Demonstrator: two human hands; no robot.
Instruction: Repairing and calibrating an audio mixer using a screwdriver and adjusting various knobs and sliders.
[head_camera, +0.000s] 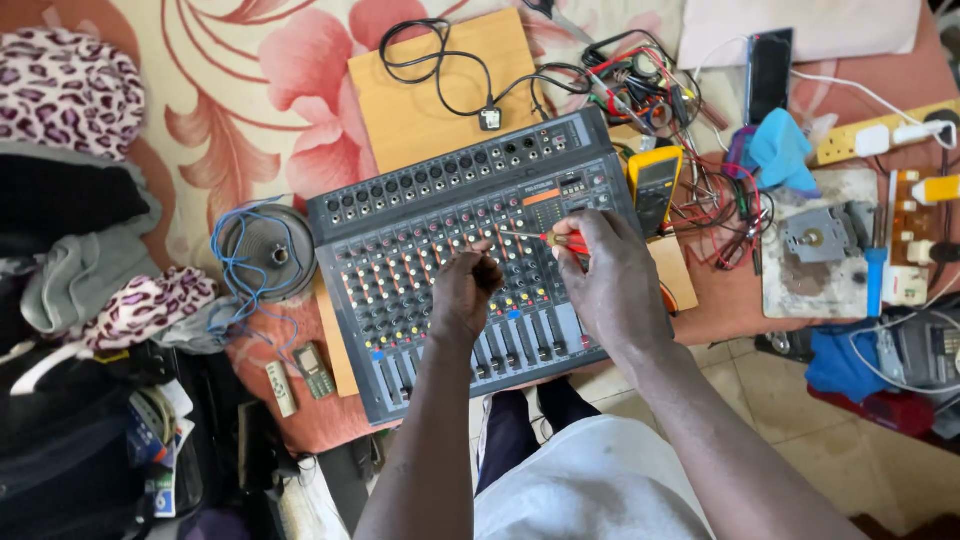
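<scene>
On a cluttered workbench draped in floral fabric, a person leans over a grey metal audio mixer (470, 255), its slanted face packed with rows of small round knobs and long slider tracks. The right hand (610, 285) is clenched around a red-handled screwdriver (552, 239), whose thin steel shaft points left across the knob rows. The left hand (462, 295) rests on the panel with fingertips pinched together, apparently on a knob or screw, though what they grip is too small to make out. The mixer sits partly on a pale wooden board (440, 85), where a black cable with a square plug (489, 119) curls. Just right of the mixer lies a yellow-cased multimeter (654, 183) amid a tangle of red and black wires (715, 205). To the left, a round metal speaker (268, 250) trails blue wire. Soft patterned clothes (65, 90) are heaped along the left edge.
</scene>
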